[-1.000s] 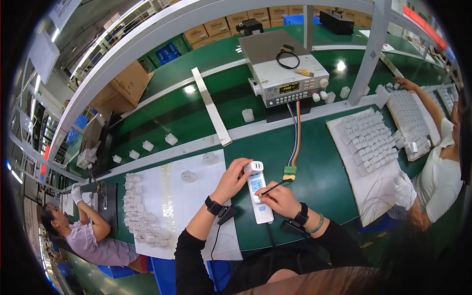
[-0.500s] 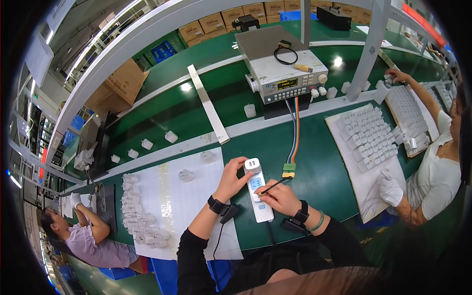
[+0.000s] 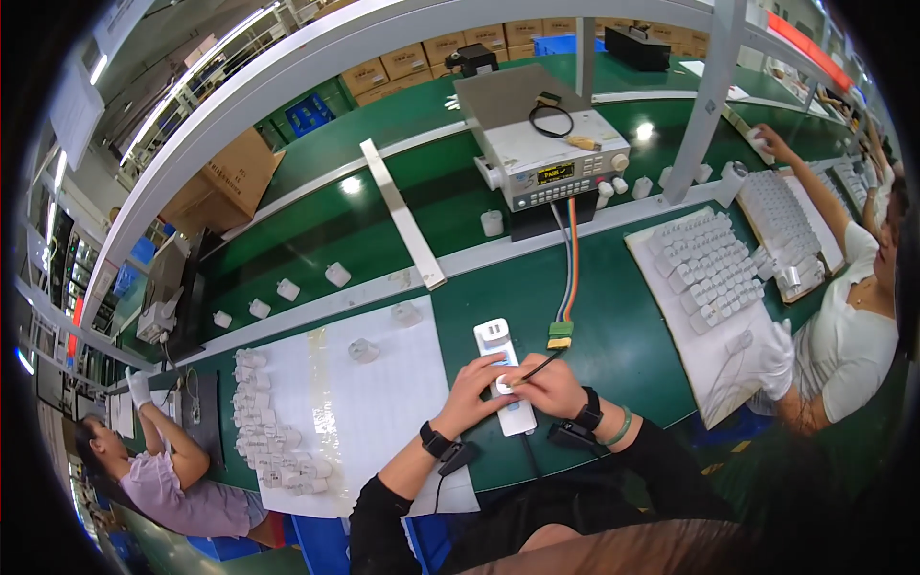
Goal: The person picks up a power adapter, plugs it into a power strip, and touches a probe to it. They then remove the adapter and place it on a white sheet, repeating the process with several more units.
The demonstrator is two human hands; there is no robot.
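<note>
Head view: your left hand (image 3: 474, 393) sits over the middle of the white power strip (image 3: 518, 419), fingers on the far side and thumb on the near side of a small white adapter (image 3: 503, 385). Can't tell if it's gripping that adapter or only bracing it. Your right hand (image 3: 553, 386) is pinching the end of the black cable (image 3: 547, 363) at the adapter's right side; plug tip is covered by your fingers, so can't tell how far it's seated. Both your hands are close together, near touching.

Second white adapter, two ports up (image 3: 493, 332), stands at the strip's far end. Black cable runs far-right to a green-and-yellow connector (image 3: 560, 335) on the green bench (image 3: 623, 369); multicolour wires (image 3: 572, 254) go from there to the grey test instrument (image 3: 541, 144), display lit.

To your left, white mat (image 3: 388, 412) with two adapters standing apart at its far side and a cluster of adapters (image 3: 273, 431) along its left edge. To your right, a pale board (image 3: 704, 379) carries rows of adapters (image 3: 711, 268). Co-worker's white-gloved hand (image 3: 772, 360) is at that board's right edge.
</note>
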